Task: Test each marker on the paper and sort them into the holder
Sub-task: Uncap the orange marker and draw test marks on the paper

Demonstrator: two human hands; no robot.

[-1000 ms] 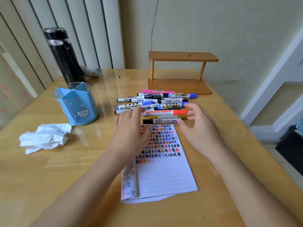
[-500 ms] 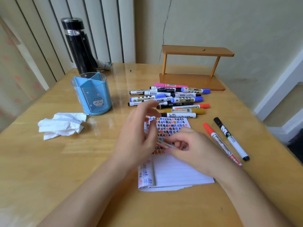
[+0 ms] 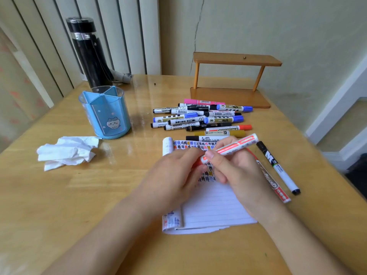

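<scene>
a person sits at a table (image 3: 79, 195) with both hands clamped on one marker (image 3: 230, 148), held just above the paper (image 3: 214, 207). the right hand (image 3: 242, 171) wraps the barrel with thumb and fingers, the far end tilted up and away to the right. the left hand (image 3: 172, 175) pinches the red cap end, a hold that reads as a pull to uncap before the test stroke (fingers cover the joint, so whether the cap has started to come off cannot be told). the marker is slim and white, with red-orange print along the barrel and a white butt end. the paper, a lined pad with its left edge curled, lies straight under the hands, so the tip would need only a short drop. its upper part is packed with rows of small marks in black, blue, red and ochre, and the lower lines are blank. the pile (image 3: 198, 118) of markers lies just beyond the pad, in easy reach, with blue, black, red, pink and mustard among them. a black marker (image 3: 278, 167) and a red one (image 3: 278, 190) lie side by side to the right of the pad, apart from the pile, perhaps set aside. the blue holder (image 3: 105, 116) stands to the left, split into compartments. no marker shows in it, so sorting looks barely begun. a crumpled tissue (image 3: 67, 151) lies near it.
</scene>
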